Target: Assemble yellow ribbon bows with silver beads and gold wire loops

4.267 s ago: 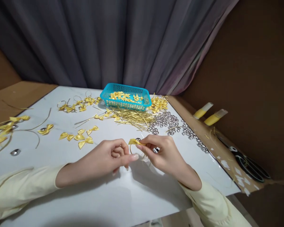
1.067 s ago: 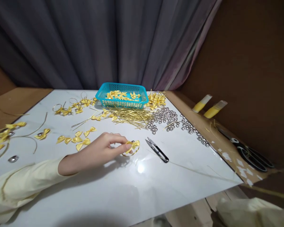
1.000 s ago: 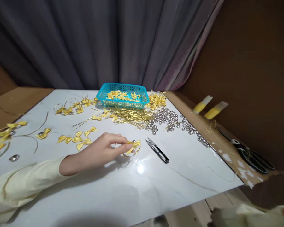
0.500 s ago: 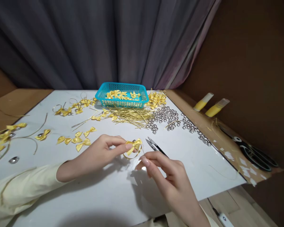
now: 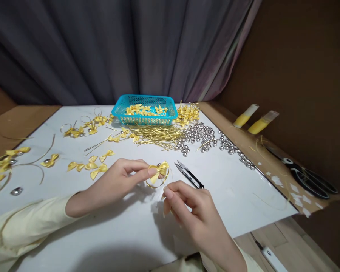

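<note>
Left hand [image 5: 117, 181] pinches bow ring [image 5: 158, 175] | right hand [image 5: 192, 211] loose, beside | snips [image 5: 190, 175] near

The right hand [image 5: 192, 211] let go of the bow ring [image 5: 158, 174], dropped out of sight off the near edge of the white board [image 5: 238, 196], then came back up and reached in just below the ring, fingertips beside it. That uncovered the thread snips [image 5: 190, 175] lying toward the right edge. The left hand [image 5: 116, 183] took over the ring alone, pinching it at the bow
</note>
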Demonstrator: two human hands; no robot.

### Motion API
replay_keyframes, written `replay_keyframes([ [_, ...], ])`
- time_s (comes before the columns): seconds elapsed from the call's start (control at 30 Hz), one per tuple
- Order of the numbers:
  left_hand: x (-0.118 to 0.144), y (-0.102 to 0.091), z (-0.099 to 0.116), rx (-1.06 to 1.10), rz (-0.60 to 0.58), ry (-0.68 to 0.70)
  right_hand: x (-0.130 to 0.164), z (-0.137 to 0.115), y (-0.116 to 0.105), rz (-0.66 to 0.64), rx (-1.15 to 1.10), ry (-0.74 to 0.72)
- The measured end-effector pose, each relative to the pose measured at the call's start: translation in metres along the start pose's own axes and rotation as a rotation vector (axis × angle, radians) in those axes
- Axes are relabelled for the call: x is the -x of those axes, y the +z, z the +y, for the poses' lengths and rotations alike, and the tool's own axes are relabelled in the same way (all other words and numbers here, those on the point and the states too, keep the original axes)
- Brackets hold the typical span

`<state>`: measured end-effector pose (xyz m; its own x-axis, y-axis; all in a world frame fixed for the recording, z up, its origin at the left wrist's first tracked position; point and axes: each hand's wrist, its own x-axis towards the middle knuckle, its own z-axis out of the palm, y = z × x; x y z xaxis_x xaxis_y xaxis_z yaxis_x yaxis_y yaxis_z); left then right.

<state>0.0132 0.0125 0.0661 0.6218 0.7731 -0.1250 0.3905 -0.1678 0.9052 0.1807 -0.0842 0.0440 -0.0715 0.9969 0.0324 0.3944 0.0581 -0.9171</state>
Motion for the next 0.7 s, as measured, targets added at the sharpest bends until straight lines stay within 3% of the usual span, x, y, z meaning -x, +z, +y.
replay_keyframes([
  [0.7,0.0011,0.0023,0.0000,0.092,0.023,-0.062,-0.0023,0.0014,0.0013,0.021,-0.023,-0.083],
])
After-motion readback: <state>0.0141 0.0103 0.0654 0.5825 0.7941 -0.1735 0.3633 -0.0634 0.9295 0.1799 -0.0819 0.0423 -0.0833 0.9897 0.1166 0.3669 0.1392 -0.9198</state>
